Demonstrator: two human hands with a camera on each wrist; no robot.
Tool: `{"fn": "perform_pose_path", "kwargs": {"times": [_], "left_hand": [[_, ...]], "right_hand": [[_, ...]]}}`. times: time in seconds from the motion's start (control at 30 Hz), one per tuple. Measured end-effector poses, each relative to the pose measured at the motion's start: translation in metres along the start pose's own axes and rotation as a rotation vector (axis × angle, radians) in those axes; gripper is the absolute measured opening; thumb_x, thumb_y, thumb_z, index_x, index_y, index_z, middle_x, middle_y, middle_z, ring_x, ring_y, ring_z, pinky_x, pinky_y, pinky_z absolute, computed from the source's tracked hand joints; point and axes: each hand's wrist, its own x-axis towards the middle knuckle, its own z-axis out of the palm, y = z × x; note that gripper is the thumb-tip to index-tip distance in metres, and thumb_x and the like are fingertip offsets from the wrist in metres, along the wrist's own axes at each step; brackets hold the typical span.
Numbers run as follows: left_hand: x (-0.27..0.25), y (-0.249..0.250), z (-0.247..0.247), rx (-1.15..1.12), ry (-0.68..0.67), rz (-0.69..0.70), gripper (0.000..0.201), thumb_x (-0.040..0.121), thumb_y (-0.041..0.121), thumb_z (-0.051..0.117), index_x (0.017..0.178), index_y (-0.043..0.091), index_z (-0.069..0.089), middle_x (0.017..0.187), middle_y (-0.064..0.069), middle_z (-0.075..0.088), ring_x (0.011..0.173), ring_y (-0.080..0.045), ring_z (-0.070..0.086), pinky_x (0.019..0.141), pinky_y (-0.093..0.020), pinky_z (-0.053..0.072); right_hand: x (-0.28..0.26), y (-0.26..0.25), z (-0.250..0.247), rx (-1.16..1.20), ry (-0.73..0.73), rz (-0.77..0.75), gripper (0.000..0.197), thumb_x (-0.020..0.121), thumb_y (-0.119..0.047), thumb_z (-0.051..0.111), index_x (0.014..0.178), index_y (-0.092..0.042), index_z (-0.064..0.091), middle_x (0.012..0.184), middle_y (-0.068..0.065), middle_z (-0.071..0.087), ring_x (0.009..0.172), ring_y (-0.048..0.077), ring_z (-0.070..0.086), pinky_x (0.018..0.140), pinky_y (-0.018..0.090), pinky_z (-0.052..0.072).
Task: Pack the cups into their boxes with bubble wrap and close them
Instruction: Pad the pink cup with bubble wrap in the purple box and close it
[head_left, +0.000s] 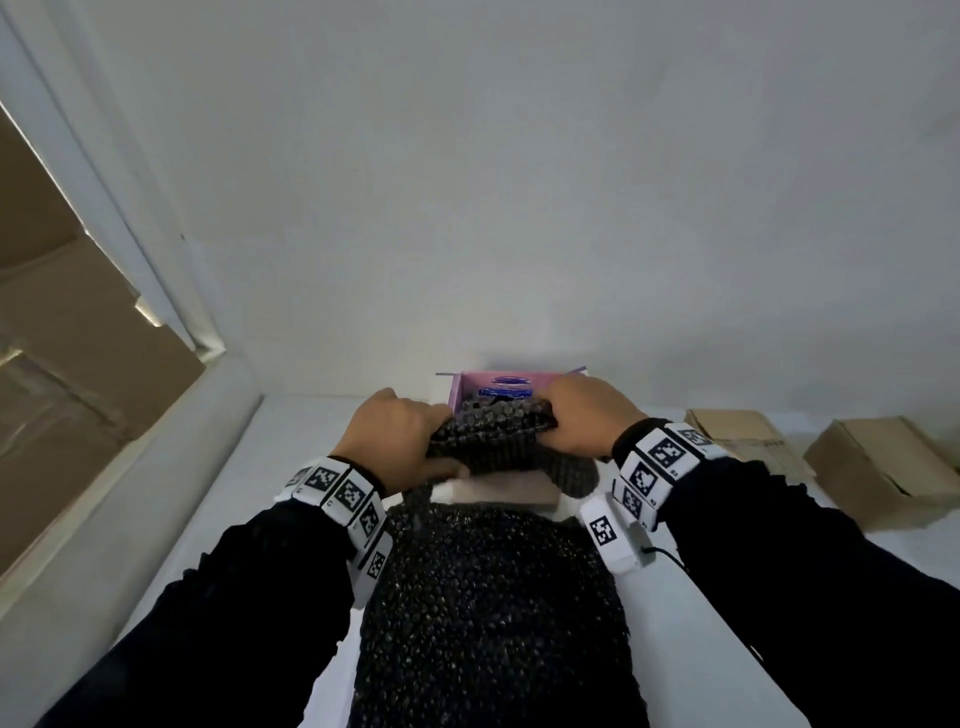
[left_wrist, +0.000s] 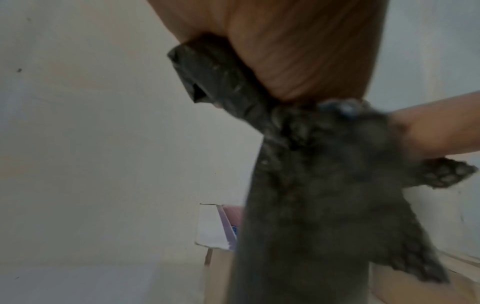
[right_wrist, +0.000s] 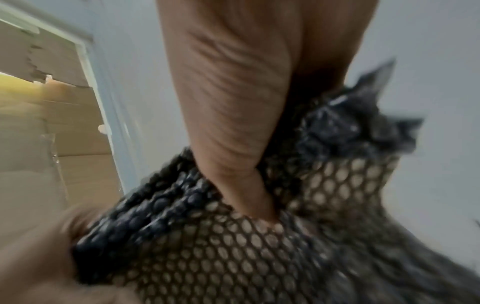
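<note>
Dark bubble wrap (head_left: 488, 441) sits at centre frame in the head view, bunched into a roll between both hands, with a long sheet of it trailing down to the bottom edge. No cup can be made out; whether one lies inside the roll cannot be told. Left hand (head_left: 400, 441) grips the roll's left end, fingers curled over the top and thumb underneath. Right hand (head_left: 582, 421) grips the right end the same way, fingers wrapped over the wrap. Left wrist view is blurred but shows the wrap (left_wrist: 324, 164) pinched under the palm (left_wrist: 298, 51); right wrist view shows the thumb (right_wrist: 233, 123) pressed into the bubbled sheet (right_wrist: 233, 257). Just behind the roll, an open box (head_left: 462, 389) with a purple inner wall and a blue label stands on the white table (head_left: 249, 467). A pale flap or lid (head_left: 498, 493) lies under the hands. Two brown cardboard boxes (head_left: 878, 467) rest at right of frame, well apart from the hands. Cardboard sheets (head_left: 78, 338) fill the opening at upper left.
</note>
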Motion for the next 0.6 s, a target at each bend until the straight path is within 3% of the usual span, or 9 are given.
{"fn": "perform_pose_path", "kwargs": {"times": [0.1,0.2,0.27,0.33,0.4,0.43,0.53,0.6], "left_hand": [[0.006,-0.002,0.008,-0.165,0.039,-0.035,0.017,0.072,0.022,0.074,0.078,0.016,0.059,0.084,-0.002,0.057,0.062,-0.025,0.057,0.055,-0.033,0.043],[0.015,-0.002,0.014,-0.216,-0.02,-0.113,0.036,0.067,-0.001,0.066,0.1,0.01,0.053,0.096,-0.007,0.058,0.068,-0.031,0.057,0.056,-0.035,0.038],[0.021,-0.002,0.015,-0.18,0.012,-0.103,0.038,0.072,0.003,0.058,0.108,0.007,0.046,0.087,-0.009,0.061,0.065,-0.031,0.053,0.061,-0.032,0.029],[0.027,-0.003,0.018,-0.234,0.107,-0.08,0.031,0.076,0.009,0.047,0.107,0.006,0.045,0.076,-0.006,0.06,0.053,-0.025,0.038,0.061,-0.031,0.026],[0.033,-0.006,0.022,-0.334,0.161,-0.088,0.032,0.074,0.014,0.045,0.106,0.006,0.045,0.069,0.004,0.051,0.05,-0.02,0.031,0.06,-0.03,0.025],[0.036,-0.007,0.025,-0.366,0.172,-0.087,0.031,0.075,0.015,0.044,0.105,0.007,0.044,0.067,0.008,0.048,0.049,-0.019,0.031,0.059,-0.031,0.026],[0.046,-0.009,0.03,-0.394,0.19,-0.065,0.03,0.078,0.02,0.042,0.106,0.01,0.041,0.063,0.005,0.053,0.047,-0.022,0.038,0.059,-0.032,0.033],[0.051,-0.011,0.037,-0.424,0.201,-0.07,0.033,0.084,0.029,0.048,0.111,0.012,0.039,0.067,0.0,0.058,0.051,-0.024,0.049,0.056,-0.031,0.033]], "right_hand": [[0.014,0.01,-0.012,0.163,-0.07,0.003,0.024,0.09,-0.019,0.055,0.113,-0.021,0.052,0.101,0.008,0.063,0.081,0.022,0.06,0.069,0.036,0.05],[0.028,0.022,-0.017,0.168,-0.076,-0.018,0.028,0.094,-0.011,0.046,0.117,-0.026,0.043,0.101,0.009,0.061,0.083,0.026,0.058,0.07,0.037,0.045],[0.036,0.026,-0.019,0.138,-0.048,-0.029,0.029,0.096,-0.012,0.045,0.122,-0.025,0.042,0.097,0.004,0.06,0.085,0.026,0.057,0.072,0.035,0.037],[0.044,0.032,-0.024,0.13,-0.033,-0.045,0.031,0.094,-0.029,0.057,0.122,-0.025,0.046,0.094,-0.005,0.058,0.091,0.023,0.058,0.081,0.035,0.036],[0.053,0.037,-0.028,0.084,-0.057,-0.054,0.054,0.074,-0.057,0.073,0.116,-0.029,0.052,0.096,-0.011,0.06,0.092,0.016,0.057,0.091,0.036,0.034],[0.057,0.04,-0.029,-0.006,-0.075,-0.049,0.057,0.068,-0.059,0.077,0.112,-0.03,0.055,0.096,-0.012,0.061,0.092,0.014,0.056,0.094,0.037,0.032],[0.072,0.046,-0.029,-0.252,-0.01,-0.052,0.019,0.083,-0.032,0.065,0.099,-0.025,0.06,0.095,-0.003,0.059,0.1,0.023,0.058,0.095,0.041,0.032],[0.08,0.052,-0.026,-0.159,-0.002,-0.042,0.024,0.088,-0.016,0.055,0.11,-0.023,0.061,0.106,0.004,0.061,0.105,0.029,0.057,0.094,0.039,0.036]]}}
